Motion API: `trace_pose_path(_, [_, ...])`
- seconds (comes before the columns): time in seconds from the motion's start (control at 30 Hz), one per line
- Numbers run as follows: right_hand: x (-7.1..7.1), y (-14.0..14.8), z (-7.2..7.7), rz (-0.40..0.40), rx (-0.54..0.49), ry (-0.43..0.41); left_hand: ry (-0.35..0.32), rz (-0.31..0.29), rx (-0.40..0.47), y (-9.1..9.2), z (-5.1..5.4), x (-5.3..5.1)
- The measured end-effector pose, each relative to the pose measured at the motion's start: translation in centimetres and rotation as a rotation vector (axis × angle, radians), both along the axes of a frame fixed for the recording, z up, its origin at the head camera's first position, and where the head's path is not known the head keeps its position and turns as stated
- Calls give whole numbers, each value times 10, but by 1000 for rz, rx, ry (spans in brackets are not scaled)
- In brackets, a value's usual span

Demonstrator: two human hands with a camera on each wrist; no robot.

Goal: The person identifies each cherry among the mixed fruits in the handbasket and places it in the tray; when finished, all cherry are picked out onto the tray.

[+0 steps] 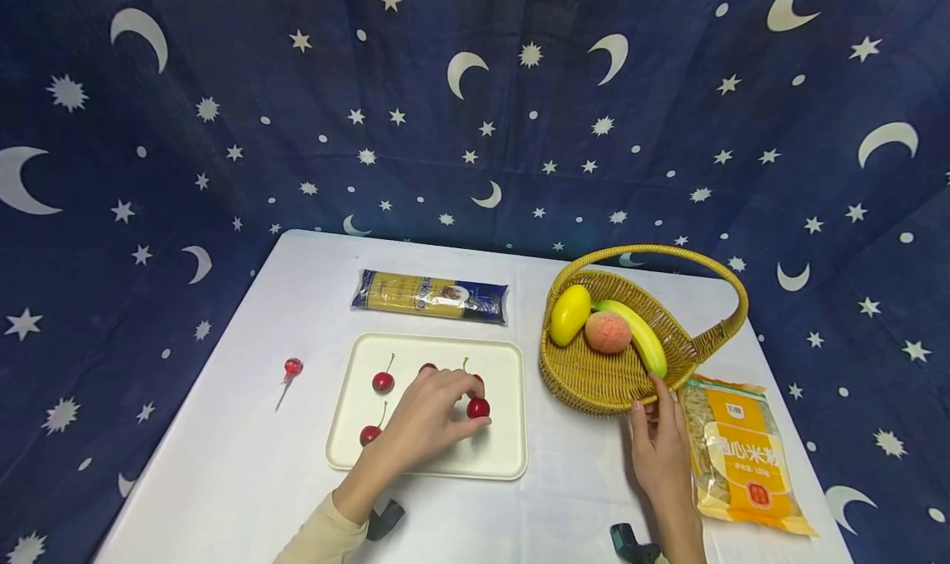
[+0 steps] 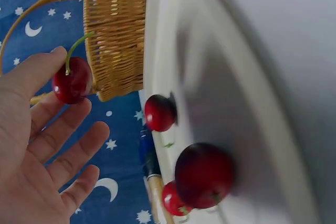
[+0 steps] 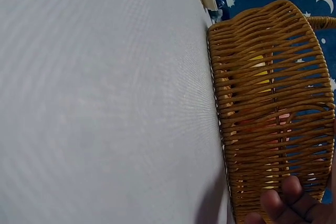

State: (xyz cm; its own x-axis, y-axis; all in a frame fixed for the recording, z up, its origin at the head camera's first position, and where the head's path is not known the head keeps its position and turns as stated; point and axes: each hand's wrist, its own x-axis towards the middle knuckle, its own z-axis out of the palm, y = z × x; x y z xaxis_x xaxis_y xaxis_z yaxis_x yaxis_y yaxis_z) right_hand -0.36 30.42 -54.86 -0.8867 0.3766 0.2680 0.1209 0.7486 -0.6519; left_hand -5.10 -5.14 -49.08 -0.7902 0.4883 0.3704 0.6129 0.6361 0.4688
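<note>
In the head view my left hand (image 1: pixel 429 411) is above a cream tray (image 1: pixel 426 343), pinching a red cherry (image 1: pixel 478 407) between thumb and index finger. The green stem of that cherry (image 2: pixel 72 81) bends upward in the left wrist view, where the other fingers are spread. Several more cherries lie on the tray, one at its upper left (image 1: pixel 383 382) and one at its lower left (image 1: pixel 369 434). At the near rim of a wicker basket (image 1: pixel 586 387), my right hand (image 1: pixel 660 440) holds the rim, with fingertips against the outer weave in the right wrist view.
Inside the basket are a yellow mango (image 1: pixel 571 315), a peach (image 1: pixel 608 332) and a banana (image 1: pixel 640 337). A pasta pack (image 1: pixel 430 295) lies behind the tray, a lollipop (image 1: pixel 293 369) to its left. An orange noodle bag (image 1: pixel 745 457) lies right of my right hand.
</note>
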Motion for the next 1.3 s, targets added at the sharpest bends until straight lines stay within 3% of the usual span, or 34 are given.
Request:
trace_pose_path(0.23, [1,-2,2,-8,-11,-22,-7,9,-147,2,-20,5])
trace_pose_path(0.47, [5,-6,7,9,-17,-29,-8,-7,-238,1,-31,8])
trace_pose_path(0.73, [1,-4,13,11,-14,-64,21,21,-197,-4,-23,3])
trace_pose_path(0.93, [2,-3,15,22,-9,-81,6,36,-169,-8,-22,6])
trace_pose_path(1.17, [0,-2,17,23,0,-68,19,52,-139,-11,-19,7])
trace_pose_path(1.3, [1,-3,17,28,-32,-4,9,54,-121,-16,-13,9])
